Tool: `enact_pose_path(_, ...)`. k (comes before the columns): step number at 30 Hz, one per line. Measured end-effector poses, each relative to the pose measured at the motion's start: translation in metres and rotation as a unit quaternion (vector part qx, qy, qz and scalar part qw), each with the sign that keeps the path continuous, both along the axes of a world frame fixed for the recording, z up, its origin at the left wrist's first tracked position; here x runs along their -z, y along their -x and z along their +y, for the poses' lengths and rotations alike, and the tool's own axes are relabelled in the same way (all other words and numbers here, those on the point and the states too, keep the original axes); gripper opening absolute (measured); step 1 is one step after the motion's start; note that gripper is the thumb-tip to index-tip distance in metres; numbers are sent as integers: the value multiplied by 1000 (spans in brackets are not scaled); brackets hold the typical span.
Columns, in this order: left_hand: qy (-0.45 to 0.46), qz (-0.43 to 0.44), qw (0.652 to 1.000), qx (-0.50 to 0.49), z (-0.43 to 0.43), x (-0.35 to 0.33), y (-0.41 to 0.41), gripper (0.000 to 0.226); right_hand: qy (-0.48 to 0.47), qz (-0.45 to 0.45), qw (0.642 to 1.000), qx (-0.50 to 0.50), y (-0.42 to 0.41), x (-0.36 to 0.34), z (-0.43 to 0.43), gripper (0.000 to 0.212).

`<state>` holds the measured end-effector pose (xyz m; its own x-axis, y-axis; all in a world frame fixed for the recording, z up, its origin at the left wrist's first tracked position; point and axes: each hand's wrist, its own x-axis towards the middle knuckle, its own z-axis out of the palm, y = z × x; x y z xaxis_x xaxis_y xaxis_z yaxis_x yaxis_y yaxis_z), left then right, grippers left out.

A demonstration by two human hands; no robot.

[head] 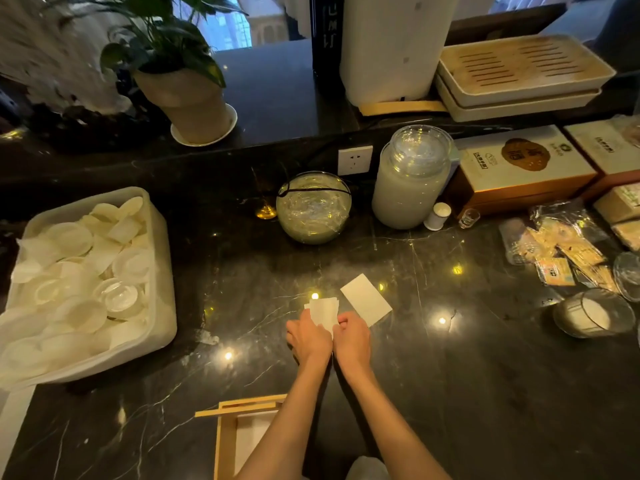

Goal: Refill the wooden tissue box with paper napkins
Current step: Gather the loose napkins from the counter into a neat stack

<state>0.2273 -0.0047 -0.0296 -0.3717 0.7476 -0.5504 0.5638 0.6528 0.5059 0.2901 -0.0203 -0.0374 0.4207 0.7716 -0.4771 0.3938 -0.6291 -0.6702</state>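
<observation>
Wooden tissue box [227, 441] nearest, both hands [327, 337] beyond, pinching napkins [323, 311]

Both forearms are bare to the frame's edge; the left hand [309, 337] and right hand [352, 338] wear nothing.

One wide-angle view only, from the person's head, looking forward and steeply down onto the dark marble desk [450, 375]. Both forearms enter from the bottom edge and reach away from the lens toward mid-frame. The near desk edge is out of frame; the far side rises to a raised ledge [277, 98] and window at the top. Straight lines bow near the borders
</observation>
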Motion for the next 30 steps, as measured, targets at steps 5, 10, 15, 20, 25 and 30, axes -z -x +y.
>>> enact_pose_path(5,1,-105,987,-120,2,12,12,43,3,-28,999,-20,-1,3,0,14)
enact_pose_path(10,24,-198,959,-202,-2,12,16,36,47,38,997,-52,-8,3,1,33)
enact_pose_path(15,-13,-317,936,-155,-1,-14,4,34,29,202,978,-49,-36,-14,5,37)
enact_pose_path(20,-37,-375,921,-102,23,-19,-18,34,3,243,967,-82,-85,-34,32,26)
enact_pose_path(25,-63,-357,922,-133,38,-6,-47,32,-32,124,989,-74,-101,-19,53,31)
enact_pose_path(30,-99,-375,910,-146,31,1,-55,37,-40,213,974,-63,-113,-14,49,50)
